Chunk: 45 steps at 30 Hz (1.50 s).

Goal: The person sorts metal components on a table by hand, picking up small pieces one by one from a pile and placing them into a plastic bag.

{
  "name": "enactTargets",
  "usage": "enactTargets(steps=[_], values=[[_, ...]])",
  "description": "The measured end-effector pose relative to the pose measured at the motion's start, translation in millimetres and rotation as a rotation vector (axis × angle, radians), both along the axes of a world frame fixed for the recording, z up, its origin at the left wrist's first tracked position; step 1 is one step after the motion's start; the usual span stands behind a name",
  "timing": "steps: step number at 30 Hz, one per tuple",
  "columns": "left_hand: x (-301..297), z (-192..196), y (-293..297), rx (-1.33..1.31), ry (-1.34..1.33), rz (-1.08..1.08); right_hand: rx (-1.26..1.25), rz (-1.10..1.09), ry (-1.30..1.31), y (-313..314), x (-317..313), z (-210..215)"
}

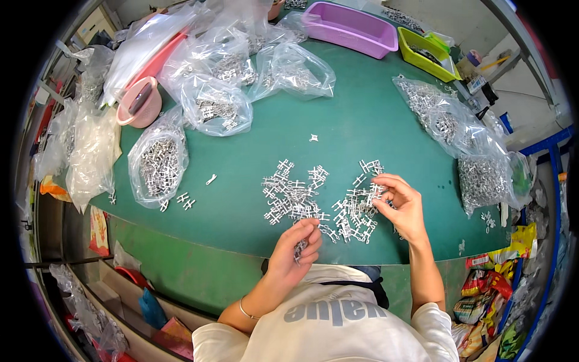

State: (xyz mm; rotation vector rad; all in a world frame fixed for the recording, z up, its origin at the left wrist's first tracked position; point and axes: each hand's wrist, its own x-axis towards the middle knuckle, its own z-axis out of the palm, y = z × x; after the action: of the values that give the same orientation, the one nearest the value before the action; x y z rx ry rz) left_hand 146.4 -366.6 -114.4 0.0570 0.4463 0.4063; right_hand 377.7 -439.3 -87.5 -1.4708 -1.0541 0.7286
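Observation:
Two loose heaps of small silvery metal parts lie on the green table in front of me: a left heap (289, 196) and a right heap (356, 211). At the near edge of the left heap, my left hand (294, 248) is curled closed around several metal parts (300, 250), partly hidden by the fingers. My right hand (399, 204) reaches over the right side of the right heap. Its thumb and fingers come together around a small metal part (379, 192); the fingertips partly cover it. A single metal part (313, 138) lies apart, beyond the heaps.
Clear bags of metal parts stand at left (160, 163), far left (217, 105) and right (482, 178). A pink tub (142, 108), a purple basin (353, 27) and a yellow-green tray (425, 54) sit along the table's far side. A blue rack (546, 145) stands at right.

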Motion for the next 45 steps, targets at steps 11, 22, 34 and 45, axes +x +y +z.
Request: enactTargets(steps=[11,22,34,45], values=[[8,5,-4,-0.029,0.015,-0.116,-0.118,-0.045,-0.147,-18,14,6],[34,13,-9,0.181,0.170,-0.253,-0.052,0.070,0.289,-24,-10,14],[48,18,-17,0.561,0.303,-0.147,0.006,-0.004,0.604,-35,-33,8],[44,26,-23,0.797,0.362,-0.093,0.060,-0.102,0.506,-38,-50,17]])
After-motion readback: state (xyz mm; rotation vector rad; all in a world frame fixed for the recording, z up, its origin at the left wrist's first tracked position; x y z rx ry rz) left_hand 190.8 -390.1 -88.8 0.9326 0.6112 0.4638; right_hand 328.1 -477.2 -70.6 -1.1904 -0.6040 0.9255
